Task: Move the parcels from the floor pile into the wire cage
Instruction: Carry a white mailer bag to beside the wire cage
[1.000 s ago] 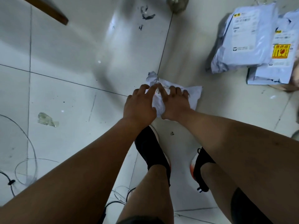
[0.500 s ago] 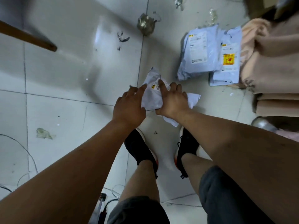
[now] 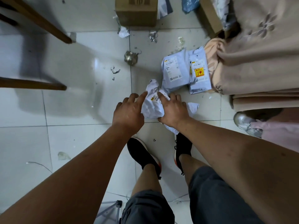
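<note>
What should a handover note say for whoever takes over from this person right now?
Hands: left hand open, fingers spread, index tip touching the crumpled white parcel; right hand grips that parcel.
Things: grey mailer and yellow-sticker mailer lie side by side on the floor against beige cloth; cardboard box beyond.
Done: nothing visibly caged; wire cage not in view.
Left: carry this parcel to the cage, then the rest.

Dim, soft light; glare on the floor tiles (image 3: 95,65), wide-angle bending at edges, slight blur.
</note>
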`<state>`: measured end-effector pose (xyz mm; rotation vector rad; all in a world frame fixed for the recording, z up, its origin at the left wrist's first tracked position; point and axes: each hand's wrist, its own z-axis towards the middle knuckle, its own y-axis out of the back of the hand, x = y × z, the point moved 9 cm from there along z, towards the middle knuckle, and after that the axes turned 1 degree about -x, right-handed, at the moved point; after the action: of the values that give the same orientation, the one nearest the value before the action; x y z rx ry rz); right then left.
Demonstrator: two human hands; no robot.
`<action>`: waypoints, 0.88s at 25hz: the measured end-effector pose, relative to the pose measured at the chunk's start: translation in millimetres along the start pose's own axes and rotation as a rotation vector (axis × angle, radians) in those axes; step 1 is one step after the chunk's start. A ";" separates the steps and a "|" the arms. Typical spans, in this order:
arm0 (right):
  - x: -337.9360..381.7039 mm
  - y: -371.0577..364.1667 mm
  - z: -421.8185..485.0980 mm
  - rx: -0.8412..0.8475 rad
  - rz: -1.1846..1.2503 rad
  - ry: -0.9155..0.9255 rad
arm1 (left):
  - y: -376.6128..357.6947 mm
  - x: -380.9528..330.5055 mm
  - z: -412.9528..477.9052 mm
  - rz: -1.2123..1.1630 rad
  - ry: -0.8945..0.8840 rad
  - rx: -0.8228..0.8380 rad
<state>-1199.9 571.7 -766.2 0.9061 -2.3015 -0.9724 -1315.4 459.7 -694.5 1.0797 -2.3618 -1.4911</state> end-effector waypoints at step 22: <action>-90.7 208.8 -438.7 -0.382 0.569 -0.762 | 229.9 -332.1 -217.4 0.362 -0.922 0.065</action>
<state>-940.3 555.5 -345.9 -0.3445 -2.5592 -1.5707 -1083.3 570.5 -314.7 -0.1379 -2.9207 -2.0330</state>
